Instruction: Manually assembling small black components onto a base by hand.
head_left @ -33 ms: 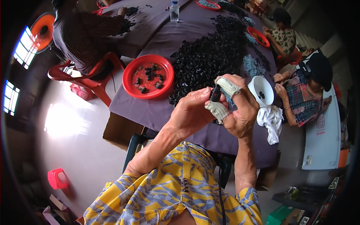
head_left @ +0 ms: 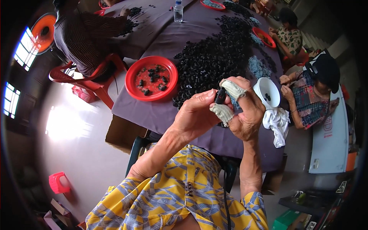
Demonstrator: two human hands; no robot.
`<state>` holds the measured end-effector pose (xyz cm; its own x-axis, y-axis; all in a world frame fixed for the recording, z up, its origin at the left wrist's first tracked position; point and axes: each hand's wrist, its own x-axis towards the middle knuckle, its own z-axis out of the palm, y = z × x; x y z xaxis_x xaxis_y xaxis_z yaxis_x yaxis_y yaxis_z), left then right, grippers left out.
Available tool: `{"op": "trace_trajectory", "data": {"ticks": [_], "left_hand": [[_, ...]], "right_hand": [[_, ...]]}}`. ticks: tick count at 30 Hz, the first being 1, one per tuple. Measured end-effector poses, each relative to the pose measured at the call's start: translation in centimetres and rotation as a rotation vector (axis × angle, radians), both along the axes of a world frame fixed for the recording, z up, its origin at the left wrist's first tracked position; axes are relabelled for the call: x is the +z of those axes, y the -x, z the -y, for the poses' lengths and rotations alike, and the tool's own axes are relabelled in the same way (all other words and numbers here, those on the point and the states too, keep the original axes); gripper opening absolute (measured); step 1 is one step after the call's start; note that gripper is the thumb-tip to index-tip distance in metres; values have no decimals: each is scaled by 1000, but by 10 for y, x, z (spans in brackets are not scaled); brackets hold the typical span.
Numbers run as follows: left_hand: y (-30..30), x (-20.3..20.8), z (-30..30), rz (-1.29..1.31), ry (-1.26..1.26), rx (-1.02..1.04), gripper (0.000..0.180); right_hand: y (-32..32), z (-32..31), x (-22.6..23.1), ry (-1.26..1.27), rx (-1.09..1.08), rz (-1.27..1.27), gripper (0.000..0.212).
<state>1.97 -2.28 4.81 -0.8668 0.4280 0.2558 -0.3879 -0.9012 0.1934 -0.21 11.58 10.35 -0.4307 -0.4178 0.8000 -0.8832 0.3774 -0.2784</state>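
Above the near edge of the table, my two hands meet around a small black part (head_left: 220,96), short and rounded like a plastic fitting. My left hand (head_left: 195,111) pinches it from the left with bare thumb and fingers. From the other side my right hand (head_left: 247,109) grips it between thumb and forefinger, both wrapped in whitish knitted finger covers (head_left: 222,113). The fingers hide much of the part. Beyond my hands spreads a large heap of similar black parts (head_left: 211,57). A red round tray (head_left: 131,91) with several black pieces stands to the left.
A white bowl (head_left: 258,90) holding a few black pieces stands right of my hands, with a white cloth (head_left: 276,124) by it. Light-blue small pieces (head_left: 257,67) lie beside the heap. A water bottle (head_left: 178,13) stands farther back. Other people sit around the purple-covered table (head_left: 134,111).
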Motion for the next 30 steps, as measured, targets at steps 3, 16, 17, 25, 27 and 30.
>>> {"op": "trace_trajectory", "data": {"ticks": [3,16,17,25,27,30], "left_hand": [[-1,0,-1,38,-46,-35,21],[-1,-3,-8,107,106,-30,32],[0,-5,-10,166,145,-20,32],[7,-39,-16,85,38,-45,28],[4,-35,-14,94,74,-18,29],[2,-24,-14,93,160,-7,29]], "right_hand": [[-1,0,-2,29,27,21,34],[4,-5,-11,49,38,-30,32],[3,-5,-11,42,17,-41,32],[2,-9,-11,30,-16,-15,34],[4,-7,-14,36,14,-35,35],[-1,-5,-9,63,50,-3,35]]}}
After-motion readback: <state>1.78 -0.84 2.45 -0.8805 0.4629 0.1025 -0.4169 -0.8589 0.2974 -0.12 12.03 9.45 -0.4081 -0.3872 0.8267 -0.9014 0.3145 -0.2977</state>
